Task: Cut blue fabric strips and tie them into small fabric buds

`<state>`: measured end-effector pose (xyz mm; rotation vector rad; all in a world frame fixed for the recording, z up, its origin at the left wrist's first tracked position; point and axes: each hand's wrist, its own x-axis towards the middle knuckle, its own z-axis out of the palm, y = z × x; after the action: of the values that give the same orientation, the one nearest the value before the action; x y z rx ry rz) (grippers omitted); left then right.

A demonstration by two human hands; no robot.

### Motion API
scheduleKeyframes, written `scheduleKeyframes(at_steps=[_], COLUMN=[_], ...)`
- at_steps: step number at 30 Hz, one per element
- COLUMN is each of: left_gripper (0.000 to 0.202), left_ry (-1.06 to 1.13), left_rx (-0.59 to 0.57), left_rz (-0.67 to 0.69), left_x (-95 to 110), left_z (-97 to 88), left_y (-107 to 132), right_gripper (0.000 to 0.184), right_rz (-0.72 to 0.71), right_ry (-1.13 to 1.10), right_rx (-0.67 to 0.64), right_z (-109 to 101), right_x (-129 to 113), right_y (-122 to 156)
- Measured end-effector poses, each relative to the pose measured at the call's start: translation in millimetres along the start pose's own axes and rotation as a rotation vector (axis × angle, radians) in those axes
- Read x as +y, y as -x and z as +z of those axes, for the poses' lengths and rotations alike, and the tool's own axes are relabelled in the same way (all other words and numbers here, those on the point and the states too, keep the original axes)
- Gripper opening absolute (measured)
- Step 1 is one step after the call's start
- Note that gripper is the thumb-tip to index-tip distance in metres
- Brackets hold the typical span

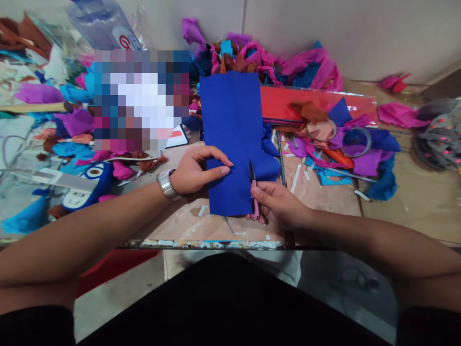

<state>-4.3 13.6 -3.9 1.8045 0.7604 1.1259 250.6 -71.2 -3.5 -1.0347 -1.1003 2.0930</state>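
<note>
A long blue sheet [232,115] with a lengthwise crease lies in front of me, reaching almost to the table's near edge. My left hand [196,170], wearing a metal watch, pinches at its surface with thumb and index tips close together. In my right hand [275,204] is a pink-handled knife [254,192], its dark blade pointing away from me at the sheet's right side. Beside the blade, a blue flap stands apart from the sheet and curls to the right. My lower right fingers are partly hidden.
Colourful scraps [245,55] pile up behind the sheet. Red sheets [281,103] in clear wrap lie back right, with tape rolls [356,142] nearby. At left are a blue-and-white power strip [84,185], a plastic bottle [104,24] and a pixelated area.
</note>
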Motion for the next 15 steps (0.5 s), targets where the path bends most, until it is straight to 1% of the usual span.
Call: scheduleKeyframes(at_steps=[8,15], left_gripper=[0.029,0.028], left_ry=[-0.004,-0.002], left_rx=[0.010,0.001], left_rz=[-0.020,-0.006], left_x=[-0.3,-0.4], left_z=[-0.2,-0.5], left_y=[0.5,0.2], right_gripper=[0.054,0.052], right_rz=[0.036,0.035], right_ry=[-0.001,0.004], right_rx=[0.002,0.003], right_z=[-1.3,-1.2], right_x=[1.5,1.0], right_y=[1.3,1.2])
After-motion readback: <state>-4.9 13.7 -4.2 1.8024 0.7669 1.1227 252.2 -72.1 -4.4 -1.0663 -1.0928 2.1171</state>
